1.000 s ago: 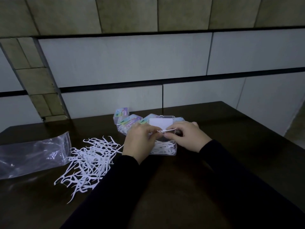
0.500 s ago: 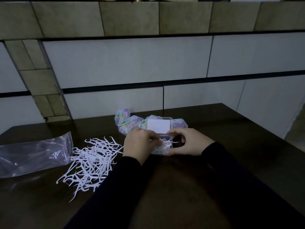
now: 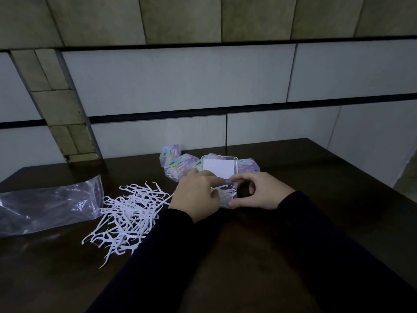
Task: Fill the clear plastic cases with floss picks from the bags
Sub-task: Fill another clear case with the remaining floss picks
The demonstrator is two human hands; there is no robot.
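Note:
An open clear plastic case (image 3: 228,195) with white floss picks inside sits on the dark table, its lid (image 3: 218,167) standing up behind it. My left hand (image 3: 197,196) covers the case's left side, fingers curled down onto the picks in it. My right hand (image 3: 259,190) grips the case's right side, thumb at the front corner and fingers at the back. A loose heap of white floss picks (image 3: 126,215) lies left of my hands. A clear plastic bag (image 3: 45,204) lies flat at the far left.
Several closed cases with colourful labels (image 3: 180,164) cluster behind the open one, near the wall. The dark wooden table (image 3: 293,245) ends at the tiled wall behind and drops off at the right edge.
Both hands held a floss pick above the case a second ago. They have since lowered; the left now presses into the case and the right grips its side.

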